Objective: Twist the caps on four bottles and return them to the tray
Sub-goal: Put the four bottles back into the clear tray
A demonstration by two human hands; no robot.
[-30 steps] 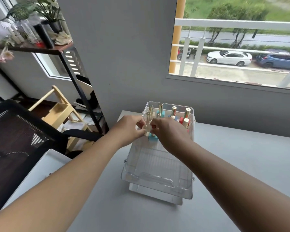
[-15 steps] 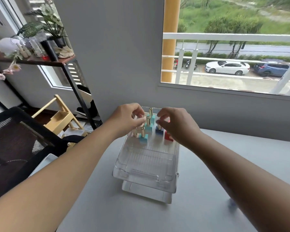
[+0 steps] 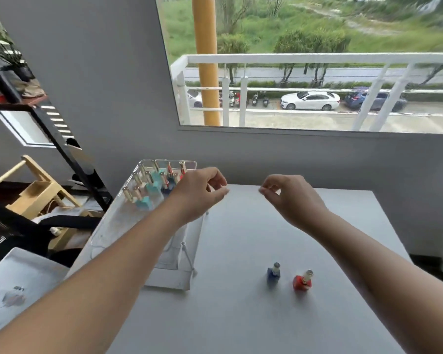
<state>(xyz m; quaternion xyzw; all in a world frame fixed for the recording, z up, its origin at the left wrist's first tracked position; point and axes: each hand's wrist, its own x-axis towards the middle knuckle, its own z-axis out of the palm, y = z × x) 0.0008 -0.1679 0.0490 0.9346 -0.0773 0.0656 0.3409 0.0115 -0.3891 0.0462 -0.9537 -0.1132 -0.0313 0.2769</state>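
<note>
Both hands are raised above the white table (image 3: 241, 318), well apart from each other and touching no bottle. Left hand (image 3: 198, 194): over the right-hand edge of the tray, fingers curled in toward the palm, thumb stretched forward, nothing seen in its grasp. Right hand (image 3: 290, 198): further right over bare tabletop, index finger and thumb drawn together in a pinch, other fingers curled; nothing visible between the fingertips. Two small bottles stand on the table outside the tray, near the person and below the right forearm: a blue bottle (image 3: 273, 275) and, just beside it on its right, a red bottle (image 3: 302, 283), both capped, not touching. The clear plastic tray (image 3: 108, 233) lies along the table's left edge, long side running away from the person. Its far end holds a cluster of capped bottles (image 3: 161, 178), teal, blue and red among them with gold-toned caps; a teal bottle (image 3: 144, 203) sits nearest. The tray's near half is bare. Left of the table: a black shelf frame (image 3: 62, 139) and a wooden stand (image 3: 42, 194). Through the window behind, a white railing (image 3: 317, 58) and a white car (image 3: 310, 100).
</note>
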